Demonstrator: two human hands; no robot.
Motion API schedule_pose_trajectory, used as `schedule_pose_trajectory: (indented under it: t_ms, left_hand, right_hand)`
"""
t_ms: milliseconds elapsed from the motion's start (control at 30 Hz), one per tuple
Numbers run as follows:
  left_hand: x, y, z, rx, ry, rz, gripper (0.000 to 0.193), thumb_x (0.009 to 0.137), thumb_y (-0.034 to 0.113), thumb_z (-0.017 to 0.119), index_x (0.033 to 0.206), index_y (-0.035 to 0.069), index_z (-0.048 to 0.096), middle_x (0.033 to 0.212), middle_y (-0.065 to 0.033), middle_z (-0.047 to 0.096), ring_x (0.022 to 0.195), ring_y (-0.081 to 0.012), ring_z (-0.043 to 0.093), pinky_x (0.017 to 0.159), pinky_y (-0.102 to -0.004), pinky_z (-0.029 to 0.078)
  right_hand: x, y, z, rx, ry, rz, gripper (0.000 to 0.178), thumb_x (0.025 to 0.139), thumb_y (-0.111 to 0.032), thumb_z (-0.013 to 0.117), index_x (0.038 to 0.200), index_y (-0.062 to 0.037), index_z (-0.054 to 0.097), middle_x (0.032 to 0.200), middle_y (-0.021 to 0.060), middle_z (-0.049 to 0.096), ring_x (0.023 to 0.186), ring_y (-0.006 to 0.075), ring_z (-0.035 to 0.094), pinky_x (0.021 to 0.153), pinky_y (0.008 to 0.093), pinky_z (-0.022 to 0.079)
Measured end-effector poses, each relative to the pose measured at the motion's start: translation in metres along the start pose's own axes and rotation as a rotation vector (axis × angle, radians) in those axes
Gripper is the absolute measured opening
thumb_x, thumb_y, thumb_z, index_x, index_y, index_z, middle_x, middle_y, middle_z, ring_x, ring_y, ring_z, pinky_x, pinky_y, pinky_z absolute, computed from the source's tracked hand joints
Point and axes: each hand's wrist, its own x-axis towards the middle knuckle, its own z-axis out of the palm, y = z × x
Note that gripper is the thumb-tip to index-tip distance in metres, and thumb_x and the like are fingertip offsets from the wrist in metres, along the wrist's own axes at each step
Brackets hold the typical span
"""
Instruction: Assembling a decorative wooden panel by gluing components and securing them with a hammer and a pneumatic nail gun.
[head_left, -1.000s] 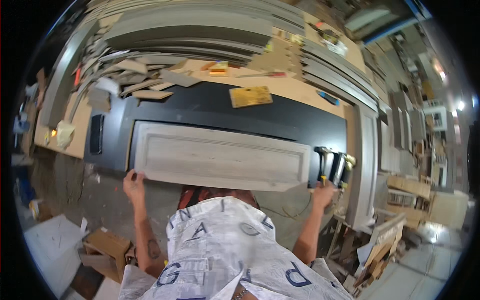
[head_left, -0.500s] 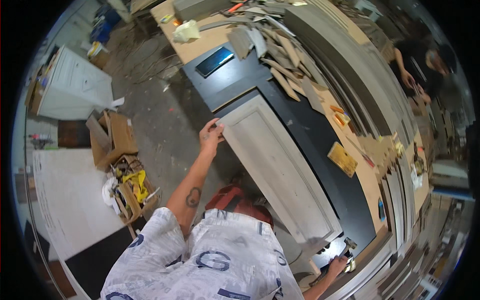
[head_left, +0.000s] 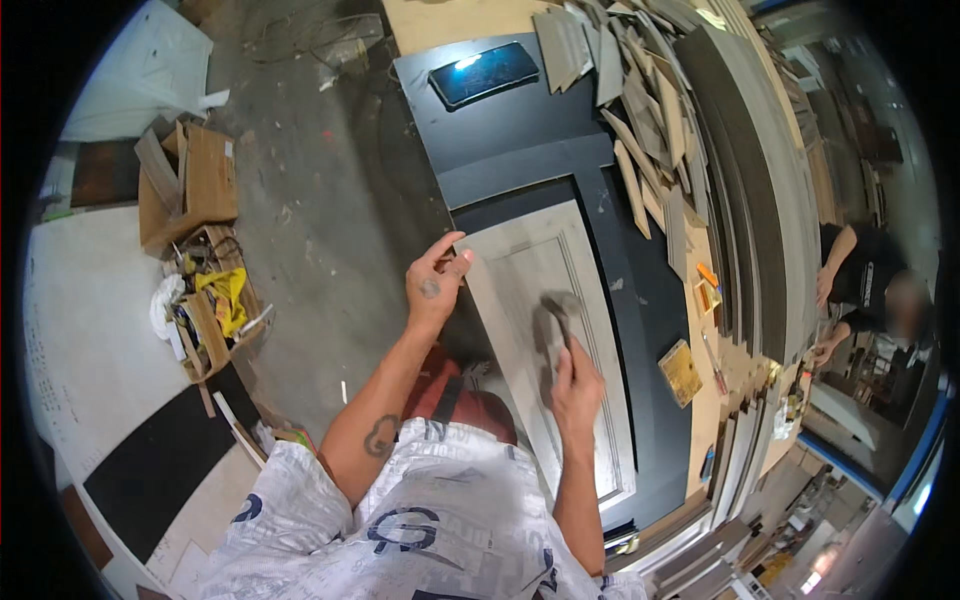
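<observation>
A grey panelled cabinet door (head_left: 512, 275) lies on a black sheet (head_left: 640, 330) on the bench in front of me. My left hand (head_left: 437, 285) is at its far left corner, thumb and fingertips closed on the edge. Whether a small piece sits between those fingers I cannot tell. My right hand (head_left: 577, 385) is wrapped round the handle of a hammer (head_left: 562, 308). The hammer's head is over the middle of the door and smeared by motion.
A dark phone (head_left: 485, 75) lies on the far part of the sheet. Right of it are a heap of wood offcuts (head_left: 650, 100) and long grey boards (head_left: 745, 200). A yellowish block (head_left: 681, 373) sits near the right edge. Another person (head_left: 870, 270) works beyond the boards. Cardboard boxes (head_left: 205, 180) stand at left.
My right hand has brought the hammer from the door's near right end up over its middle. My left hand stays at the far left corner. The view has shifted.
</observation>
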Motion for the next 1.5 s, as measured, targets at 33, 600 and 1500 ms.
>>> schedule_pose_trajectory:
  t_ms: [33, 600, 1500]
  left_hand:
    - [0.000, -0.001, 0.000, 0.044, 0.011, 0.013, 0.034, 0.088, 0.020, 0.072, 0.117, 0.002, 0.067, 0.082, 0.0023, 0.058, 0.073, -0.0077, 0.054, 0.065, -0.0225, 0.047]
    - [0.000, 0.027, -0.001, 0.141, 0.063, 0.051, 0.032, 0.085, 0.013, 0.071, 0.115, 0.004, 0.066, 0.072, -0.0068, 0.049, 0.060, -0.0125, 0.046, 0.058, -0.0262, 0.043]
    - [-0.014, 0.005, 0.008, -0.140, 0.042, -0.049, 0.046, 0.091, 0.011, 0.068, 0.134, 0.004, 0.052, 0.102, -0.0048, 0.059, 0.086, -0.0102, 0.056, 0.077, -0.0238, 0.051]
  right_hand:
    - [0.017, -0.012, 0.012, -0.017, -0.018, 0.000, 0.028, 0.094, -0.015, 0.057, 0.117, -0.0007, 0.064, 0.096, 0.0208, 0.068, 0.081, 0.0355, 0.066, 0.071, 0.0392, 0.052]
    - [0.042, -0.034, 0.031, -0.169, -0.184, -0.195, 0.026, 0.094, -0.009, 0.059, 0.119, -0.0067, 0.063, 0.073, 0.0136, 0.059, 0.059, 0.0302, 0.059, 0.055, 0.0400, 0.046]
    - [0.050, -0.049, 0.027, -0.067, -0.219, -0.145, 0.028, 0.099, -0.017, 0.053, 0.119, -0.0013, 0.063, 0.077, 0.0180, 0.061, 0.062, 0.0285, 0.059, 0.061, 0.0357, 0.047]
